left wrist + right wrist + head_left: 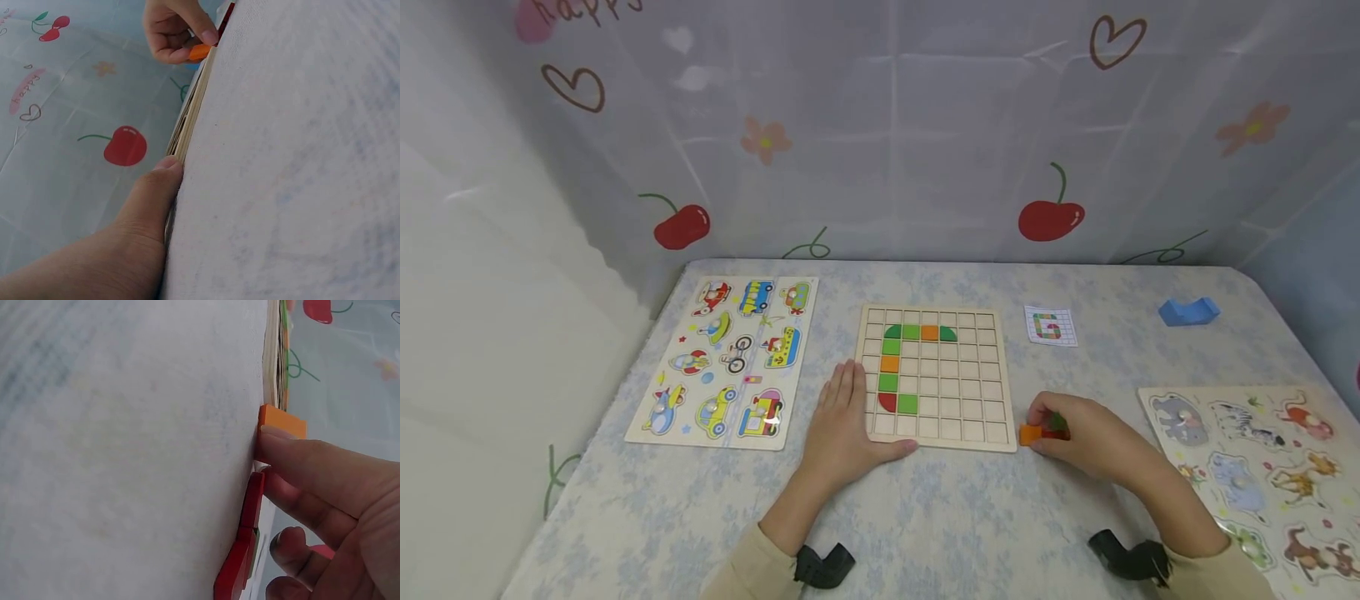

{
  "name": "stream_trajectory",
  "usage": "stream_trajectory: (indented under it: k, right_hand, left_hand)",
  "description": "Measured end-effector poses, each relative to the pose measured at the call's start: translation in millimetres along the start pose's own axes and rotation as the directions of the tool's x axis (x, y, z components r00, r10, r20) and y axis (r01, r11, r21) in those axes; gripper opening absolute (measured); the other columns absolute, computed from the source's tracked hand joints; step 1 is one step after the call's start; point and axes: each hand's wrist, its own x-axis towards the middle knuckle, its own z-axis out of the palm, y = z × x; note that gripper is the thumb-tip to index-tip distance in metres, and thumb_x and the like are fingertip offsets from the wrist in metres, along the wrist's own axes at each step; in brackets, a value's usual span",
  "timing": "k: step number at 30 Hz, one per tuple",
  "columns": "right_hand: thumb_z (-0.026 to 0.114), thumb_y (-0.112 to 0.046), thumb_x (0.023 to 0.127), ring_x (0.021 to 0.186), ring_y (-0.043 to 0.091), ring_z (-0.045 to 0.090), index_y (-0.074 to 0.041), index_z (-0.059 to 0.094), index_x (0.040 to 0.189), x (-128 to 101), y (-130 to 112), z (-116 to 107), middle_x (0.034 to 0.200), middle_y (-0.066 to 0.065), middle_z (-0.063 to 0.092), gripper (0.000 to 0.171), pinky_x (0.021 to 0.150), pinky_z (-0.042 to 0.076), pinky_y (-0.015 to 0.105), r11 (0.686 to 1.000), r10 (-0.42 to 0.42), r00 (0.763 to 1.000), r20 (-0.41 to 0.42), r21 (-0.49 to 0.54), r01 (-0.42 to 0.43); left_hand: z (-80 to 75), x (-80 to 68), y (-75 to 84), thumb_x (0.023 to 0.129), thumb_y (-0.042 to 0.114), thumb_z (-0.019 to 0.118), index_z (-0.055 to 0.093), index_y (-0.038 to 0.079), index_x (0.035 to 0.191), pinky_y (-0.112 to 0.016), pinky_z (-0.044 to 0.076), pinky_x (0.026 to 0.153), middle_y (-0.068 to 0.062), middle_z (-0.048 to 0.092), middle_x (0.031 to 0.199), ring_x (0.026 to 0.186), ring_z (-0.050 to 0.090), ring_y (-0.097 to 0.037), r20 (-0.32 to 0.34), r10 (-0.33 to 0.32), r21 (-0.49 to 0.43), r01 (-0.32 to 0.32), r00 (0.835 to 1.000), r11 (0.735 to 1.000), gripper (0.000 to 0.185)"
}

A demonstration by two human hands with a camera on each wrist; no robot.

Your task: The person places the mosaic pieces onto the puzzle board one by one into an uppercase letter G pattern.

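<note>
The orange tile [1030,434] is a small flat wooden square, so it should be light, stiff and hard, unlikely to break, and a little slick on its painted faces; being so thin, it is best taken by two opposite edges between thumb and fingertip, or tipped up by one edge first. It lies on the pale cloth-covered table [970,517] just off the near right corner of the grid board [992,433], close to the board's edge but apart from it. The right hand [1086,437] sits directly over and behind the tile with its fingers curled, fingertips on the tile's top and near edge; in the right wrist view a finger [300,459] presses on the orange piece, though whether it is truly pinched or only touched is hard to tell. Under the same hand lie more pieces, a red tile [240,562] flat on the cloth next to the orange one and a bit of green [1057,422] showing between the fingers. The left hand [842,425] lies flat with straight fingers against the board's left edge, thumb along the near edge, holding nothing. On the board a hooked line of green, orange and red tiles [898,362] fills some cells. A small pattern card [1050,326] lies beyond the board's far right corner
</note>
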Motion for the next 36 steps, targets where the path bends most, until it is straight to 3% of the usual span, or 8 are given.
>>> stream_trajectory:
  k: [7,15,19,25,29,36]
  right_hand:
    - [0.076,-0.012,0.085,0.064,0.008,0.048,-0.021,0.060,0.096,2.1,7.0,1.7,0.079,-0.007,0.059,0.022,0.057,0.044,0.023,0.997,-0.025,1.000,0.002,0.075,0.025]
    - [0.071,-0.017,0.092,0.049,0.010,0.046,-0.020,0.059,0.105,5.8,9.2,-1.6,0.091,-0.001,0.061,0.018,0.044,0.045,0.027,0.986,-0.031,0.999,0.026,0.163,0.026]
    - [0.070,-0.022,0.094,0.050,0.011,0.047,-0.022,0.059,0.108,11.6,5.2,-2.1,0.095,0.001,0.061,0.018,0.044,0.044,0.027,0.985,-0.021,1.000,-0.002,0.172,0.021]
    - [0.069,-0.024,0.094,0.055,0.012,0.048,-0.023,0.061,0.111,25.3,-8.4,5.6,0.101,0.001,0.060,0.020,0.046,0.044,0.027,0.981,-0.020,0.999,-0.034,0.193,0.026]
    - [0.070,-0.021,0.093,0.058,0.010,0.047,-0.023,0.062,0.109,36.1,-22.5,14.7,0.098,-0.001,0.062,0.018,0.052,0.044,0.024,0.975,-0.056,0.997,-0.056,0.211,0.067]
    - [0.072,-0.019,0.092,0.056,0.011,0.045,-0.021,0.064,0.106,53.0,-50.8,31.9,0.093,-0.002,0.062,0.017,0.052,0.042,0.023,0.960,-0.094,0.992,-0.082,0.258,0.112]
  left_hand:
    - [0.8,0.3,-1.2,0.066,0.086,0.063,0.009,0.006,0.160,-0.046,0.011,0.127,-0.011,0.007,0.168,0.157,0.002,-0.025,-0.004,0.002,0.005,-0.002,1.000,1.000,0.135]
    - [0.8,0.5,0.0,0.067,0.084,0.065,0.010,0.005,0.160,-0.047,0.012,0.127,-0.012,0.008,0.168,0.157,0.002,-0.026,-0.004,0.001,-0.003,-0.001,1.000,1.000,0.134]
    - [0.5,1.0,-0.2,0.067,0.084,0.065,0.010,0.005,0.160,-0.046,0.011,0.127,-0.011,0.007,0.168,0.157,0.001,-0.025,0.002,-0.004,-0.008,0.004,1.000,1.000,0.133]
    - [0.3,2.0,-0.8,0.067,0.084,0.065,0.010,0.005,0.160,-0.047,0.012,0.127,-0.012,0.007,0.168,0.157,0.002,-0.026,0.001,0.004,-0.002,-0.004,1.000,1.000,0.134]
    - [0.7,2.1,-1.4,0.066,0.085,0.064,0.009,0.006,0.160,-0.047,0.011,0.127,-0.011,0.006,0.168,0.157,0.001,-0.025,0.009,-0.002,0.000,0.002,1.000,1.000,0.134]
    - [-0.3,1.8,-0.6,0.066,0.086,0.063,0.007,0.008,0.160,-0.045,0.010,0.127,-0.009,0.004,0.169,0.157,-0.001,-0.023,0.021,-0.015,0.003,0.015,1.000,1.000,0.135]
